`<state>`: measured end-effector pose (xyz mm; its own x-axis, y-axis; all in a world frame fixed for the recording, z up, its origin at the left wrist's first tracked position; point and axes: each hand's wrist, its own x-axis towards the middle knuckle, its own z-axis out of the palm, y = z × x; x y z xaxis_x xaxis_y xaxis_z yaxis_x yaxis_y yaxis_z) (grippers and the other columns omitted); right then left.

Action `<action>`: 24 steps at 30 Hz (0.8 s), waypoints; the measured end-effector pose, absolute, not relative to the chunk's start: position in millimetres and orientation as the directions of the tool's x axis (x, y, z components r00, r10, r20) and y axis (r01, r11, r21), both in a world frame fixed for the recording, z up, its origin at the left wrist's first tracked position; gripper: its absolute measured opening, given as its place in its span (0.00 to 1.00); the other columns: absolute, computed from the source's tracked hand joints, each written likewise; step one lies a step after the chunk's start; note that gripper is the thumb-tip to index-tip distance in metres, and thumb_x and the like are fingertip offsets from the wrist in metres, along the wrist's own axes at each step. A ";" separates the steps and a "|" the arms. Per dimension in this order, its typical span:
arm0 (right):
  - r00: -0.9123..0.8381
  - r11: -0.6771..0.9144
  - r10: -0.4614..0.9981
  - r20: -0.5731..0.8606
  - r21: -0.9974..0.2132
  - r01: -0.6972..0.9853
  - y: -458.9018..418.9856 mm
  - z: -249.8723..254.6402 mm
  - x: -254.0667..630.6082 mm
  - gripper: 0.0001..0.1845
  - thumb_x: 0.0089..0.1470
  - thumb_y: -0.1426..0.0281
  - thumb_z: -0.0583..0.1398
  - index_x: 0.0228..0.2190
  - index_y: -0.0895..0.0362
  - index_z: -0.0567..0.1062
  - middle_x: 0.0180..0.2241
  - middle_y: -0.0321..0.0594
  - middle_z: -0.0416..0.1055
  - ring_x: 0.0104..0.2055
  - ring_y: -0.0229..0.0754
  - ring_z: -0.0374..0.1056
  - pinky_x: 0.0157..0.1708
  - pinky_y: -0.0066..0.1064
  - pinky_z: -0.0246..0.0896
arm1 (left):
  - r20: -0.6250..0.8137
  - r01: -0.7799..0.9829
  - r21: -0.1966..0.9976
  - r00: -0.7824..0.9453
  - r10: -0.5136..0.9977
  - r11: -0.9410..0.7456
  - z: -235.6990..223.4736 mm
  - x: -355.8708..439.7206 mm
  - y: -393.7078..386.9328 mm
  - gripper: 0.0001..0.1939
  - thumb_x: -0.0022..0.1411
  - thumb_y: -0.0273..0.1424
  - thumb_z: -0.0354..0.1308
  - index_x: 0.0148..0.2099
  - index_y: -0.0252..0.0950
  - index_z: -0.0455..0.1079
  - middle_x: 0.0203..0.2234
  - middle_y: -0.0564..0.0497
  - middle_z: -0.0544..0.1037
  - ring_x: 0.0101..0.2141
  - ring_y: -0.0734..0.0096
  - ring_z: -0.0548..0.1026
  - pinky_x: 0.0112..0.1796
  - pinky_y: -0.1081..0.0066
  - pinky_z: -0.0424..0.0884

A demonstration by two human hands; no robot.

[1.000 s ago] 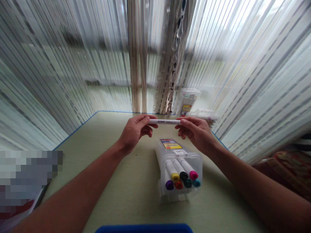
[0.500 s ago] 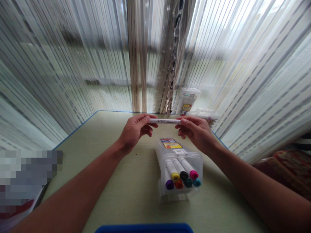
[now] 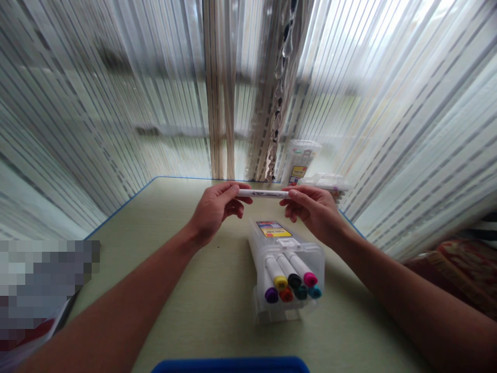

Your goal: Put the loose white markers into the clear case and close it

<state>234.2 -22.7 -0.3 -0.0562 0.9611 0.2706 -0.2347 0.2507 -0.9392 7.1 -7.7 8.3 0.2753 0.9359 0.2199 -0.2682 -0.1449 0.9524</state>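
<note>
A white marker [image 3: 267, 194] with small dark print is held level between my two hands, above the far part of the table. My left hand [image 3: 217, 207] pinches its left end between thumb and fingers. At the other end, my right hand [image 3: 310, 206] grips it the same way. Both tips of the marker are hidden by my fingers. Below and nearer to me lies a clear plastic case [image 3: 254, 243] with a yellow label, its near end open. Several white markers with coloured caps, such as a yellow cap [image 3: 280, 282] and a pink cap [image 3: 310, 280], show inside it.
Another clear case [image 3: 303, 155] stands upright at the back right, with a clear plastic box [image 3: 326, 181] lying beside it. String curtains [image 3: 174, 103] hang behind the table [image 3: 186, 305]. A blue edge [image 3: 233, 365] shows at the bottom. Patterned fabric [image 3: 462, 269] is at right.
</note>
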 end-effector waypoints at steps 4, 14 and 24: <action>-0.056 0.247 0.962 0.267 -0.940 -0.235 -22.8 0.4 233.5 0.13 0.46 0.64 0.71 0.32 0.60 0.82 0.25 0.42 0.79 0.19 0.36 0.71 0.16 0.24 0.62 | 0.217 -0.265 0.954 0.278 0.936 -0.143 7.8 6.7 -8.0 0.11 0.65 0.30 0.55 0.42 0.28 0.75 0.28 0.43 0.80 0.22 0.73 0.73 0.26 0.73 0.69; -0.058 0.243 0.963 0.262 -0.942 -0.230 -22.7 -0.1 233.6 0.14 0.46 0.64 0.71 0.33 0.60 0.82 0.25 0.42 0.79 0.19 0.36 0.71 0.16 0.23 0.62 | 0.213 -0.270 0.953 0.277 0.937 -0.137 8.6 7.4 -8.9 0.11 0.65 0.30 0.55 0.42 0.28 0.75 0.28 0.43 0.80 0.22 0.73 0.73 0.26 0.73 0.69; -0.054 0.237 0.966 0.254 -0.948 -0.214 -22.7 0.0 234.0 0.14 0.46 0.63 0.71 0.33 0.59 0.81 0.25 0.42 0.79 0.20 0.36 0.71 0.16 0.25 0.62 | 0.210 -0.276 0.952 0.277 0.938 -0.132 8.3 6.7 -8.7 0.12 0.63 0.32 0.58 0.42 0.28 0.76 0.29 0.42 0.80 0.22 0.73 0.73 0.26 0.72 0.69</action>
<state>234.0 -22.7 0.0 -0.0540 0.9657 0.2539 -0.2142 0.2371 -0.9476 6.7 -8.7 8.3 0.2767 0.9377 0.2102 -0.2765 -0.1319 0.9519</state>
